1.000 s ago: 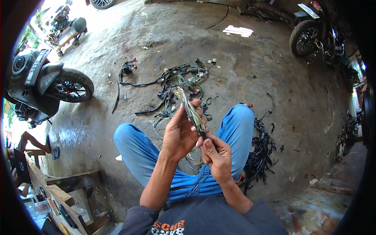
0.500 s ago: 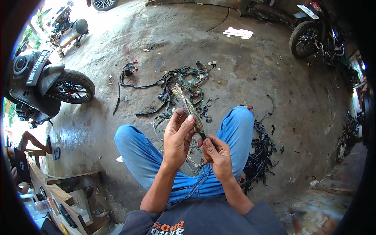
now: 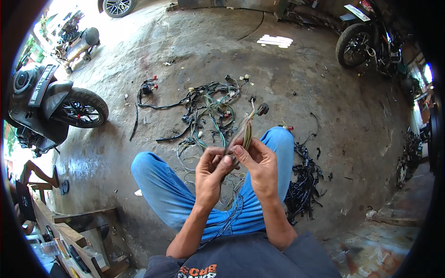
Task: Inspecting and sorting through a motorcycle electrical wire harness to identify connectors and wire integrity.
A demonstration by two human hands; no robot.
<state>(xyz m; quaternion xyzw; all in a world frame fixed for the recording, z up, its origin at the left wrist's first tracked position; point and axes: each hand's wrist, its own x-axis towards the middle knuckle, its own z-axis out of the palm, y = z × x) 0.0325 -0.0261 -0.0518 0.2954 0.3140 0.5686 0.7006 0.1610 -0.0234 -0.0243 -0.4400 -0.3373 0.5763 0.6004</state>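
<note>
A person's left hand [image 3: 211,173] and right hand [image 3: 263,169] grip a bundle [image 3: 249,133] of wires, held up above the floor [image 3: 354,139] between two knees in blue jeans [image 3: 162,183]. The left hand is closed on the bundle's lower part, thumb on top; just beside it, the right hand pinches the strands between thumb and fingers. The bundle slants away from the body and to the right, with a dark plug [image 3: 263,109] at its far end. The step in hand looks to be two-handed handling of the loose strands; the next move calls for one firm hold that keeps them together while the other hand frees itself. Beyond the knees, toward the floor's far edge, lies a tangle [image 3: 214,110] of cables; a black heap [image 3: 303,185] of scraps sits by the right knee, on the side of the floor's right edge. The fingers under the bundle are hidden, as is its near end. Thin wires [image 3: 234,208] trail over the lap; whether they join the bundle cannot be told. The picture's dark rim cuts off the motorbike [image 3: 48,109] at left.
</note>
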